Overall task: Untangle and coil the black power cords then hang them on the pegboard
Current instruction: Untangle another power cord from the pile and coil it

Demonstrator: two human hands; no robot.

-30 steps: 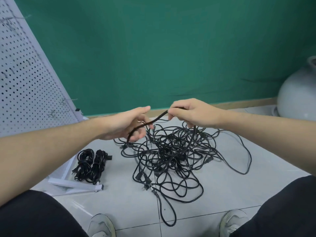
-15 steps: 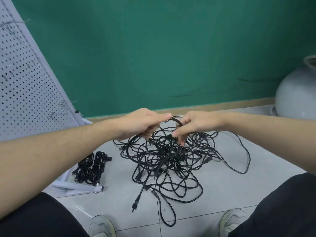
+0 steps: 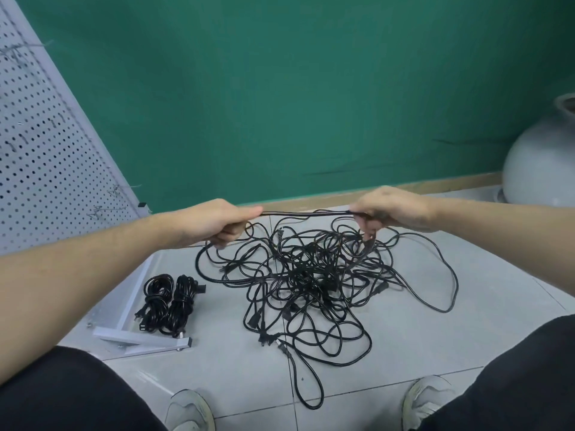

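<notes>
Nearest the camera, two grey sneakers [image 3: 189, 410] are showing at 6 o'clock between dark-trousered knees. Beyond them, the tangled pile of black power cords [image 3: 311, 275] is lying on the grey tiled floor [image 3: 404, 337], with one loop trailing out toward 3 o'clock. At 9 o'clock of the pile, two coiled cord bundles [image 3: 169, 303] are lying side by side next to the white metal foot [image 3: 140, 340] of the pegboard stand.

Above the pile, the left hand [image 3: 214, 223] and the right hand [image 3: 389, 209] are each gripping one cord with curled fingers, holding a taut straight cord section [image 3: 308, 214] between them.

The white pegboard [image 3: 40, 157] is leaning at 10 o'clock. A grey rounded vessel [image 3: 541, 163] is standing at 2 o'clock against the green wall [image 3: 280, 88].
</notes>
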